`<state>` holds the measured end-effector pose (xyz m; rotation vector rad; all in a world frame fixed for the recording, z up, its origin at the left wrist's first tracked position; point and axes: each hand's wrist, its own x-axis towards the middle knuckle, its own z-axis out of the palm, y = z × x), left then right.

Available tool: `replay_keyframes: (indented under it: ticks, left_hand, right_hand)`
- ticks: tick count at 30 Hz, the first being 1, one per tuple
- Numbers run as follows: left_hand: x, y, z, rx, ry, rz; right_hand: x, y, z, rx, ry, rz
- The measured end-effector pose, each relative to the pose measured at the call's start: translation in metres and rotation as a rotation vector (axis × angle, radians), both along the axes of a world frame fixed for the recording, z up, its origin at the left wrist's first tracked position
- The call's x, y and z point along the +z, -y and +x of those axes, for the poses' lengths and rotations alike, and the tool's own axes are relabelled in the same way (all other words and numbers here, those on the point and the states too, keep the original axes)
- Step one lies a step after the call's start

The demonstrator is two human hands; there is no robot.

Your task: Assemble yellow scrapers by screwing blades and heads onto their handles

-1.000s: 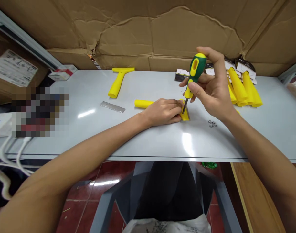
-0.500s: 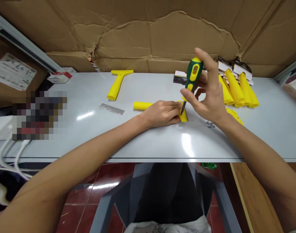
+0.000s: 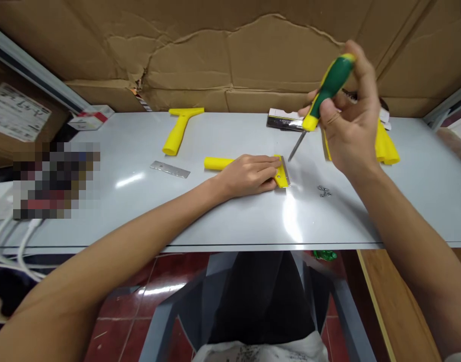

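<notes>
Under my left hand lies a yellow scraper, its handle to the left and its bladed head showing past my fingertips. My fingers hold it down against the table, and a screw shows in its head. My right hand grips a green and yellow screwdriver, tilted, its tip raised clear of the scraper's head. A small heap of screws lies below my right hand. To the left are a loose metal blade and a second yellow scraper body.
Several yellow handles lie behind my right hand, partly hidden. A black and white box stands at the back before a cardboard wall. White cables hang at the left, and the table's front edge runs near my forearms.
My right hand has lifted the screwdriver up and to the right, off the scraper's head. My left hand stays on the scraper.
</notes>
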<state>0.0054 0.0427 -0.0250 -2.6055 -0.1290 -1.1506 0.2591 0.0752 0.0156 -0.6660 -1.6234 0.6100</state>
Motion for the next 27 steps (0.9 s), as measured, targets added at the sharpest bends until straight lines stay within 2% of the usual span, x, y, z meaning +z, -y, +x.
replay_keyframes:
  ticks: [3,6,9,18,27]
  left_hand:
    - [-0.002,-0.002,-0.002,0.017,-0.017,-0.005]
    - [-0.003,-0.003,-0.002,0.034,-0.045,-0.007]
    - [-0.002,-0.003,-0.002,0.025,-0.053,-0.004]
    - [-0.002,-0.003,-0.004,0.042,-0.100,-0.025]
    - [-0.003,-0.003,-0.003,0.067,-0.075,0.017]
  right_hand:
    - [-0.011,0.008,-0.005,0.117,-0.116,0.000]
    - [-0.009,0.024,-0.019,0.213,-0.158,-0.075]
    - [-0.002,0.035,-0.029,0.228,-0.155,-0.132]
    - [-0.005,0.034,-0.032,0.237,-0.128,-0.116]
    - [0.008,0.046,-0.031,0.227,-0.082,-0.142]
